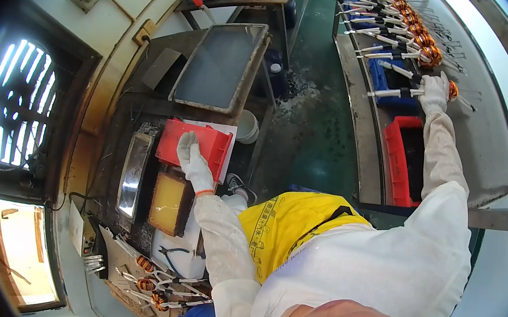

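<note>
My right hand (435, 94), in a whitish glove, is closed at the near end of a row of copper-wound ring coils (413, 27). It grips one copper-wound coil (453, 91), whose white-sleeved leads stick out to the left of the glove; part of the coil is hidden. Over on the left, my gloved left hand (196, 165) has its fingers stretched out and holds nothing. It is over the edge of a red plastic bin (206, 141). Just below that hand lies a dark-rimmed tray of yellowish material (169, 202), beside a long trough with a shiny, metallic surface (135, 174).
Blue-handled pliers (175, 250) and several more coils (145, 283) lie at the lower left. A framed grey panel (219, 65) stands beyond the red bin. On the right bench are a red bin (397, 161) and a blue bin (379, 79). Green floor (305, 139) separates the benches.
</note>
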Demonstrator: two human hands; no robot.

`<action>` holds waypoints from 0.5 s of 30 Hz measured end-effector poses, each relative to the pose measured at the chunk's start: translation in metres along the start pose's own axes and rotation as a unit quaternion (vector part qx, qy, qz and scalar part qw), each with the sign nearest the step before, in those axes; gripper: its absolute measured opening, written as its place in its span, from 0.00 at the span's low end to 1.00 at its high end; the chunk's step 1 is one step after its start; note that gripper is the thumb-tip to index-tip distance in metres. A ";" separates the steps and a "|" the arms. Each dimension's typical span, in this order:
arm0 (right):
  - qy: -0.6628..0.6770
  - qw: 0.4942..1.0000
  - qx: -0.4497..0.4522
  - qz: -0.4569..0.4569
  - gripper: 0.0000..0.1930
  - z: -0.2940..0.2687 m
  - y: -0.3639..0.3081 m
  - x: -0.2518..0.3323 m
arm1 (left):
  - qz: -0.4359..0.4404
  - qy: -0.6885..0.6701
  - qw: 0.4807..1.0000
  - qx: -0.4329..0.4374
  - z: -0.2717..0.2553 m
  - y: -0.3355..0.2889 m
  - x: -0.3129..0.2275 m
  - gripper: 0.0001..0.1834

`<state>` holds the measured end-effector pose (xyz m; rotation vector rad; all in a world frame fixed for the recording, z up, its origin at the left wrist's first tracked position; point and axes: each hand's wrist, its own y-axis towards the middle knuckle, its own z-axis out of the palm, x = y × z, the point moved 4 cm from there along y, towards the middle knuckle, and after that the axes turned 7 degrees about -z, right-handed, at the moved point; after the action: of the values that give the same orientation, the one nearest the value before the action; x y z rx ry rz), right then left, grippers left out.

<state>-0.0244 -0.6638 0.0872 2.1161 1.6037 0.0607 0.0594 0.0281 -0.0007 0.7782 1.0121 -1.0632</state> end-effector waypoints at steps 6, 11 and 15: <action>0.001 0.999 -0.046 0.017 0.15 0.033 0.030 -0.011 | 0.001 0.001 1.000 0.015 0.001 0.001 0.003 0.21; -0.015 0.994 -0.104 -0.040 0.13 0.041 0.050 -0.015 | 0.010 -0.006 1.000 0.013 0.000 -0.002 0.006 0.21; -0.022 0.996 -0.075 -0.053 0.13 0.047 0.069 -0.005 | 0.014 0.016 1.000 -0.022 -0.007 -0.002 0.005 0.20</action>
<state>0.0510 -0.6982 0.0745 1.9043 1.6288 0.0952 0.0565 0.0320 -0.0074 0.7749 1.0460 -1.0044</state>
